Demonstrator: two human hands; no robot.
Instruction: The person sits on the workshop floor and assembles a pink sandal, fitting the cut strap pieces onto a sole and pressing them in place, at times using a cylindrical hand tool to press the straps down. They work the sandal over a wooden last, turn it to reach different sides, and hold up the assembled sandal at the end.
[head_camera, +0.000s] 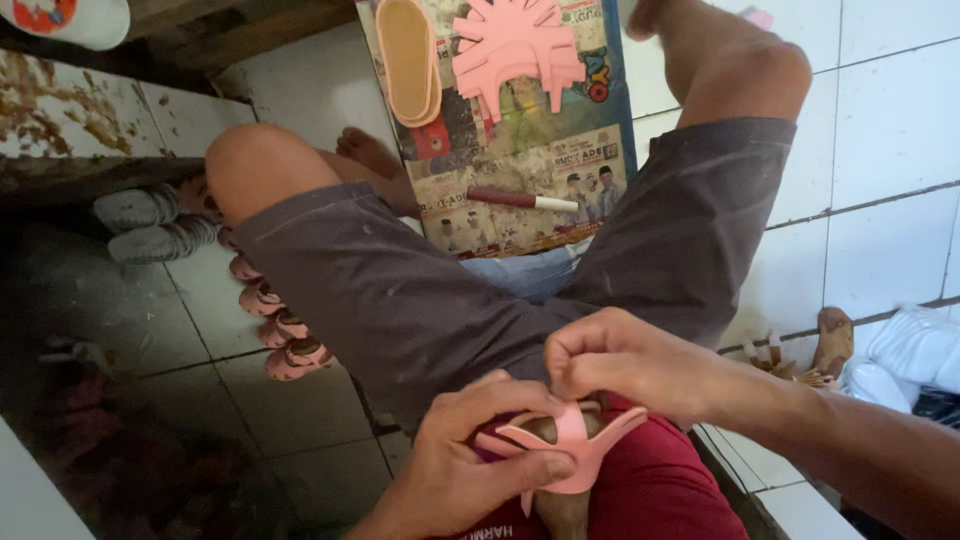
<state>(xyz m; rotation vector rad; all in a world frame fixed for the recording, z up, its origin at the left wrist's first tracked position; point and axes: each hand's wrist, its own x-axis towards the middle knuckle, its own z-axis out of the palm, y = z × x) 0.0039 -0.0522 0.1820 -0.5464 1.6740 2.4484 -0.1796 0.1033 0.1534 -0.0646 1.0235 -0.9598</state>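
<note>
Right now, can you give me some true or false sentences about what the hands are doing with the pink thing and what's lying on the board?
1. Both hands touch the pink strap piece. True: the left hand and right hand pinch it.
2. The strap piece is blue. False: it is pink.
3. A stack of pink straps lies on the board. True.
4. The tan sole lies on the person's lap. False: it lies on the board.
5. The knife is in the right hand. False: it lies on the board.

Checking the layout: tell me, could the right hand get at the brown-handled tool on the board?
Probably yes: the tool lies bare on the board, nothing covering it. But the right hand is pinching the pink strap piece.
</note>
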